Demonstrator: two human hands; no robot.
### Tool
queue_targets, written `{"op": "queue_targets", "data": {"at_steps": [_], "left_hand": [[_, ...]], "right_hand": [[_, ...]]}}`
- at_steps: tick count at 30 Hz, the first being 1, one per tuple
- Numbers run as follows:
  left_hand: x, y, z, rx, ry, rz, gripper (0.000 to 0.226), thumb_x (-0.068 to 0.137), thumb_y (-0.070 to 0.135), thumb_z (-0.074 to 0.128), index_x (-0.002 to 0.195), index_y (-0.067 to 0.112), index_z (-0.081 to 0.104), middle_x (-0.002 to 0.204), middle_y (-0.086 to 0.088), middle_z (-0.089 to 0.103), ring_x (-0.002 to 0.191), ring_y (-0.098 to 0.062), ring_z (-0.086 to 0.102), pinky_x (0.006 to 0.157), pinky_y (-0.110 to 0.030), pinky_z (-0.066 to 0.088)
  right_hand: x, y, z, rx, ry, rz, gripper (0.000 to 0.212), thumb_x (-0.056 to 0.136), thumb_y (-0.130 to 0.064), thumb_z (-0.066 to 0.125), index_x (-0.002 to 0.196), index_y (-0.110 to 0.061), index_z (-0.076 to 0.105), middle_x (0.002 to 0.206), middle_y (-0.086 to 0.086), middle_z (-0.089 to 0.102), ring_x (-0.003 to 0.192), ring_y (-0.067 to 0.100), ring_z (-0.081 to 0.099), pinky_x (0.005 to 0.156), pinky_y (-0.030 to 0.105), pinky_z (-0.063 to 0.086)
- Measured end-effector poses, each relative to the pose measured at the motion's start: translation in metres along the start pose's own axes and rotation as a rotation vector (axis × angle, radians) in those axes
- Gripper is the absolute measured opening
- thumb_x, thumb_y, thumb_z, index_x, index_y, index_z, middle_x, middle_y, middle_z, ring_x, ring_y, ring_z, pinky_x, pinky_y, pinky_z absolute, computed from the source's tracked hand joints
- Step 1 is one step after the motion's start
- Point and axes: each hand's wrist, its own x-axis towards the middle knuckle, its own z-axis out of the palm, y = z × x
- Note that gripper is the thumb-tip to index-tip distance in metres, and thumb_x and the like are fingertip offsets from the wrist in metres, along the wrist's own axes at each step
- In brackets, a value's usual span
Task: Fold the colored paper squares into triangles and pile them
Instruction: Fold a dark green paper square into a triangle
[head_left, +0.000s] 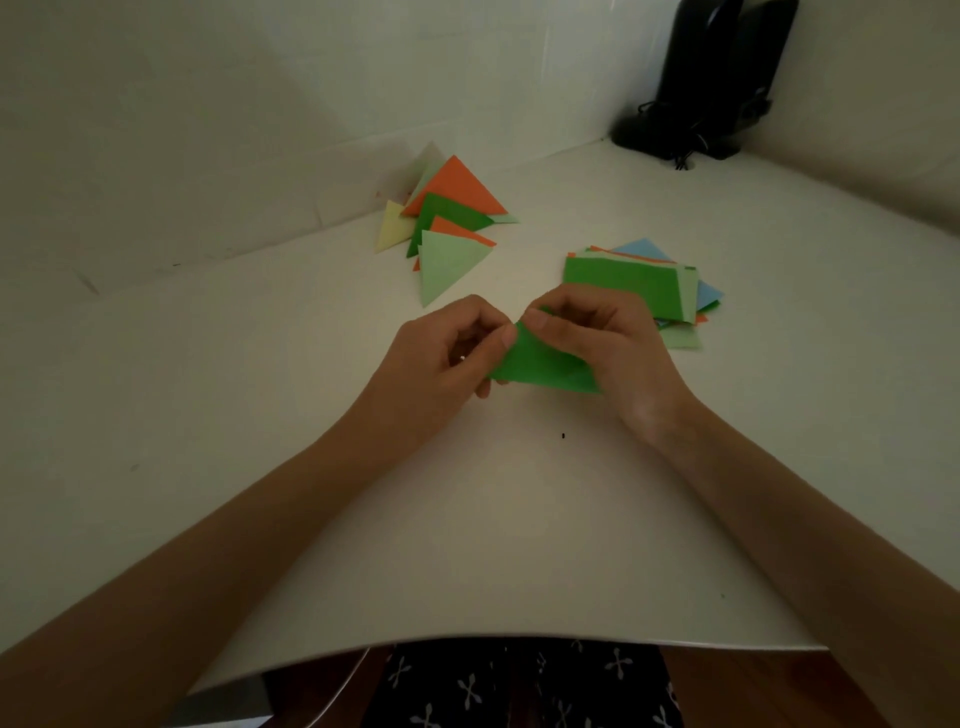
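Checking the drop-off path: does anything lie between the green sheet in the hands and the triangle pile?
Nothing visible does. The left hand and right hand pinch the sheet; only bare table lies between it and the pile.

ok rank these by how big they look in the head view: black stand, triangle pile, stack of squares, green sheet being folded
1. black stand
2. triangle pile, close behind, unsure
3. stack of squares
4. green sheet, partly covered by left hand and right hand

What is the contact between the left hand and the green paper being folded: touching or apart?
Touching. The head view shows the left hand pinching the top corner of the green paper, its thumb pressed on the sheet.
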Motion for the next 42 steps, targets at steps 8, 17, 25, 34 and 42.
{"op": "queue_targets", "data": {"at_steps": [8,17,25,34,42], "left_hand": [[0.002,0.001,-0.003,0.090,0.037,-0.114,0.023,0.095,0.017,0.051,0.078,0.005,0.060,0.044,0.008,0.051,0.039,-0.002,0.042,0.049,-0.009,0.032],[0.001,-0.010,0.002,0.947,0.107,-0.177,0.028,0.092,0.041,0.045,0.073,0.021,0.049,0.077,0.003,0.041,0.083,-0.019,0.041,0.067,-0.031,0.027],[-0.005,-0.008,-0.002,0.993,-0.029,0.064,0.024,0.093,0.029,0.046,0.094,0.012,0.062,0.098,-0.007,0.056,0.092,-0.028,0.053,0.075,-0.036,0.034],[-0.045,0.001,-0.029,1.087,-0.453,0.020,0.106,0.064,0.074,-0.030,0.149,0.030,0.016,0.154,0.017,0.015,0.143,-0.011,0.013,0.114,-0.038,0.001],[-0.047,-0.006,-0.031,1.081,-0.411,0.090,0.082,0.088,0.068,-0.001,0.137,0.023,0.046,0.138,0.006,0.050,0.123,-0.023,0.048,0.107,-0.045,0.027]], "right_hand": [[0.005,0.006,0.000,-0.251,0.149,-0.032,0.019,0.093,-0.013,0.056,0.075,-0.018,0.061,0.059,-0.013,0.051,0.058,0.000,0.044,0.058,0.018,0.036],[0.005,0.018,0.000,-0.867,0.172,-0.020,0.025,0.090,-0.042,0.053,0.085,-0.018,0.054,0.075,-0.002,0.052,0.078,0.017,0.044,0.069,0.033,0.035],[0.006,0.021,0.009,-1.153,0.012,0.035,0.046,0.084,-0.059,0.050,0.100,-0.016,0.048,0.101,0.004,0.049,0.097,0.021,0.037,0.082,0.033,0.028],[0.008,0.023,-0.001,-1.203,0.063,0.157,0.054,0.083,-0.065,0.048,0.106,-0.017,0.046,0.111,0.007,0.044,0.105,0.025,0.037,0.086,0.035,0.026],[0.017,0.016,-0.008,-1.169,0.141,0.020,0.038,0.086,-0.051,0.055,0.103,-0.017,0.052,0.104,0.003,0.051,0.102,0.023,0.042,0.085,0.033,0.028]]}}
